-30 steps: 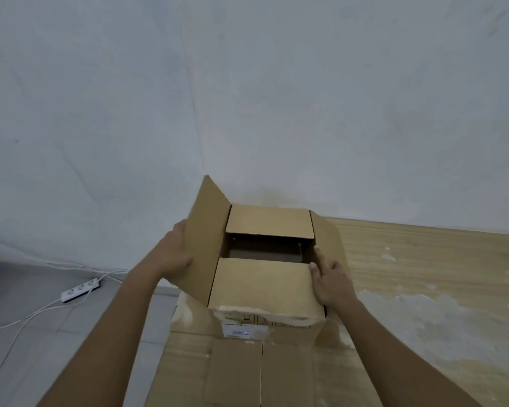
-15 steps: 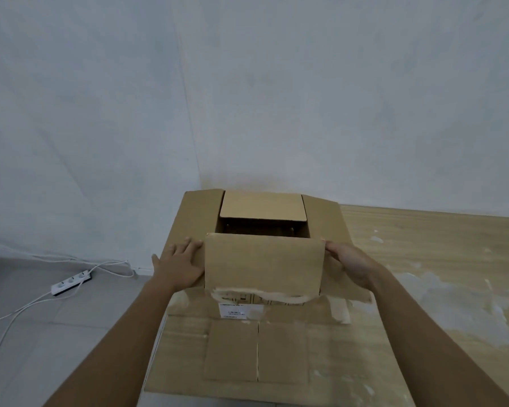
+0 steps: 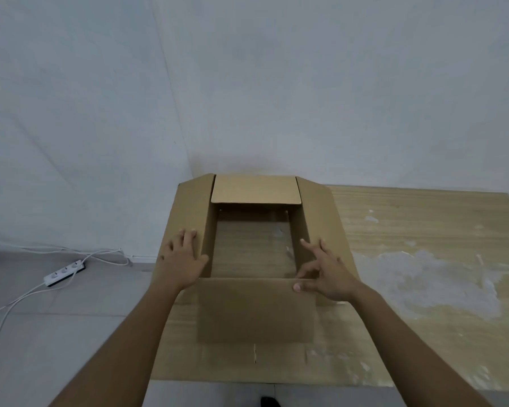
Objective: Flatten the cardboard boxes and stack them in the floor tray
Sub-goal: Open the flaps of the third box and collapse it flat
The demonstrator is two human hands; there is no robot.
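A brown cardboard box (image 3: 256, 189) stands on a wooden surface (image 3: 423, 230) in the wall corner. All its top flaps are folded outward. The wood grain shows through its open middle. The near flap (image 3: 256, 309) hangs down toward me. My left hand (image 3: 180, 259) lies flat on the left flap, thumb at the inner edge. My right hand (image 3: 326, 271) has its fingers spread over the corner where the right flap meets the near flap. Neither hand grips anything.
White walls meet right behind the box. A white power strip (image 3: 63, 271) and its cables lie on the grey floor at left. A flat cardboard sheet with a seam (image 3: 254, 353) lies under the near flap. White patches mark the wood at right.
The side flaps went from raised to folded flat outward. The near flap swung from covering the opening to hanging down. My view rose over the box, and my hands moved onto the flaps.
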